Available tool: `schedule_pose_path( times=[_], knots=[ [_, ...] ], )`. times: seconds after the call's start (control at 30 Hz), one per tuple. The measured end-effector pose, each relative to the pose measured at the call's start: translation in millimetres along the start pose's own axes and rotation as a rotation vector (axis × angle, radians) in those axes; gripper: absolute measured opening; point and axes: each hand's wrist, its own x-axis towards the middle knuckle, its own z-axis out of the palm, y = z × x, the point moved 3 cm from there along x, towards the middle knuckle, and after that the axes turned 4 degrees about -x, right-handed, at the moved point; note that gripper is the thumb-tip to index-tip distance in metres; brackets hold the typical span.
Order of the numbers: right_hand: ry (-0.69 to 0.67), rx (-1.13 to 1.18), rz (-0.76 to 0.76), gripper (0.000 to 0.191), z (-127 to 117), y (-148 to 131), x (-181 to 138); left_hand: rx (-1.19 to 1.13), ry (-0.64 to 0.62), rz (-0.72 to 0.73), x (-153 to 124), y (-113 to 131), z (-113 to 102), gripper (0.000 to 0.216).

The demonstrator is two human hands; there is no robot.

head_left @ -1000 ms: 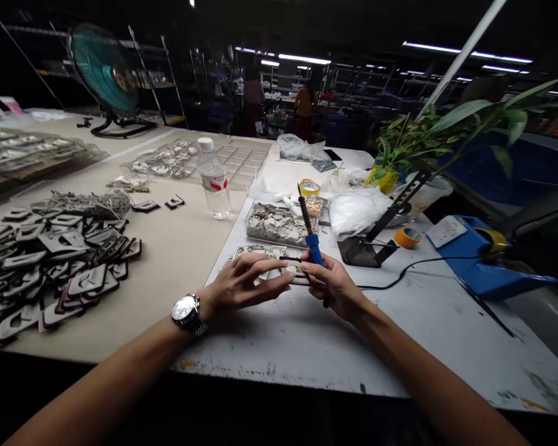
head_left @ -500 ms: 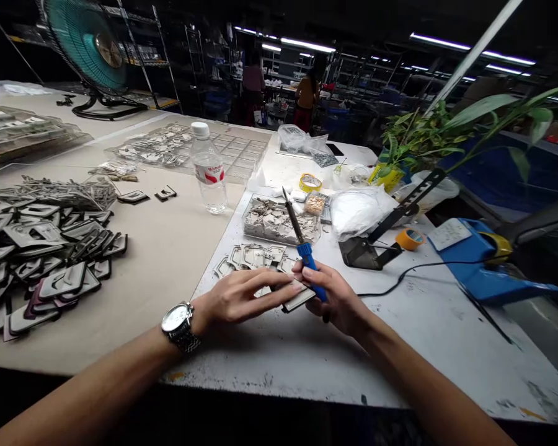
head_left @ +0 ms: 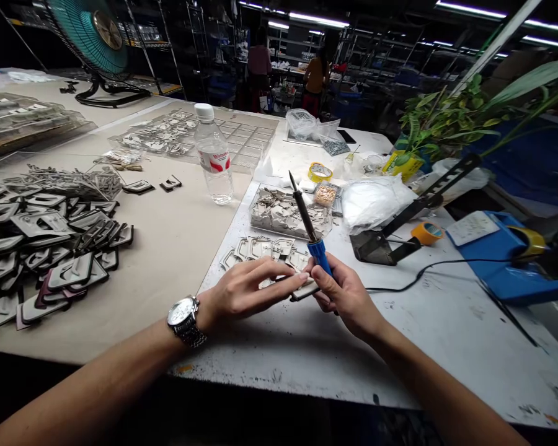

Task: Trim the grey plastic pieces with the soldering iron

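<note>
My right hand (head_left: 346, 294) is closed around the blue handle of a soldering iron (head_left: 317, 251), its dark metal tip pointing up and away. The fingers of that hand also hold a small pale plate with a dark edge (head_left: 305, 290), mostly covered by both hands. My left hand (head_left: 248, 288), with a watch (head_left: 183, 313) on the wrist, reaches across from the left. Its fingers are stretched out and apart, and the index fingertip touches the plate; its thumb is hidden. Just beyond the hands lie several pale frame-shaped pieces (head_left: 260, 248) on the white tabletop.
A clear box of pale scraps (head_left: 288, 214) stands behind the pieces, with a water bottle (head_left: 214, 158) to its left. Dark-edged frames (head_left: 41, 248) are heaped at left. On the right are a black metal stand (head_left: 374, 248), the iron's cord (head_left: 413, 285) and a blue tape dispenser (head_left: 506, 266).
The camera view has shifted, so the table things sit differently in the picture. My left hand has drawn back slightly from the plate, while my right hand keeps its hold on the soldering iron.
</note>
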Motion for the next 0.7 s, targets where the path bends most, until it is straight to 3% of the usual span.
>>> schedule_pose_path(
  times=[0.17, 0.33, 0.47, 0.6, 0.7],
  knots=[
    [0.025, 0.037, 0.004, 0.039, -5, 2, 3, 0.023, 0.034, -0.028, 0, -2, 1, 0.048],
    [0.033, 0.036, 0.044, 0.043, 1, 3, 3, 0.026, 0.082, -0.007, 1, -2, 2, 0.031],
    [0.056, -0.015, 0.054, 0.046, 3, 1, 3, -0.065, 0.084, -0.011, 1, 1, 5, 0.036],
    [0.129, -0.048, -0.008, 0.041, -9, -1, 7, -0.125, 0.092, -0.098, -1, 4, 8, 0.047],
    [0.268, -0.185, -0.107, 0.042, -29, -4, 14, -0.133, 0.110, -0.140, -4, 2, 11, 0.050]
  ],
)
